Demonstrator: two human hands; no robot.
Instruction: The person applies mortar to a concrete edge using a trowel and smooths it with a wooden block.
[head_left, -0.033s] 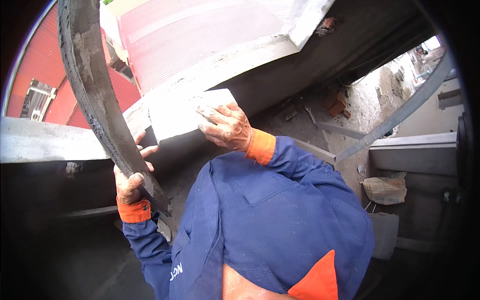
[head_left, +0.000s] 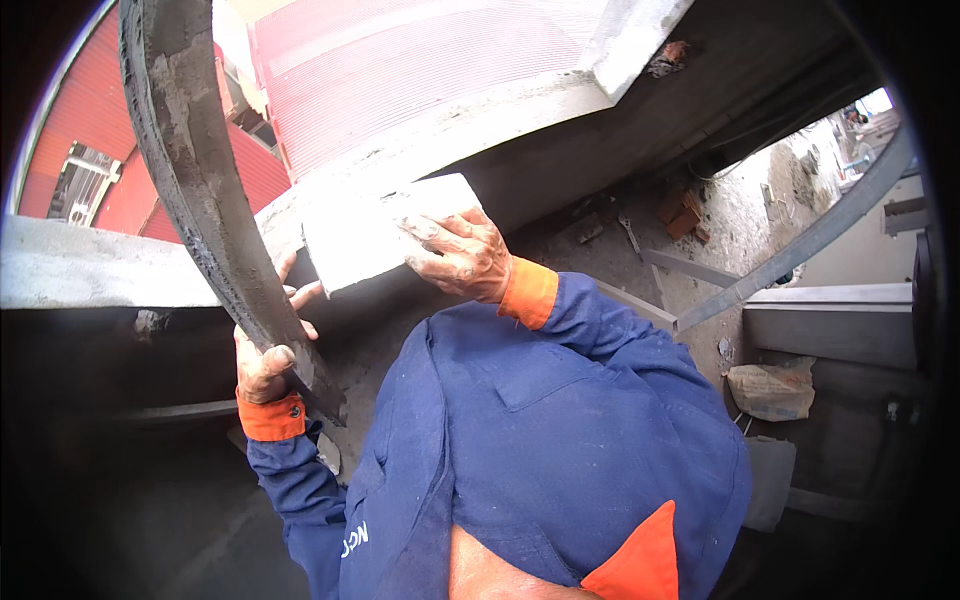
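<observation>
Block (head_left: 350, 245) on the ledge (head_left: 520, 113), steadied by the right hand (head_left: 462, 258)

It sits at the ledge's near edge, just right of the dark post (head_left: 200, 180). The right hand's fingers bend over its right end, probably to keep it from slipping; the thumb is hidden, so I cannot tell whether they pinch. The left hand (head_left: 262, 370) curls around the post, thumb on the near side, perhaps as a brace. White and square-cornered, the block looks flat-faced, its top washed out by glare.
</observation>
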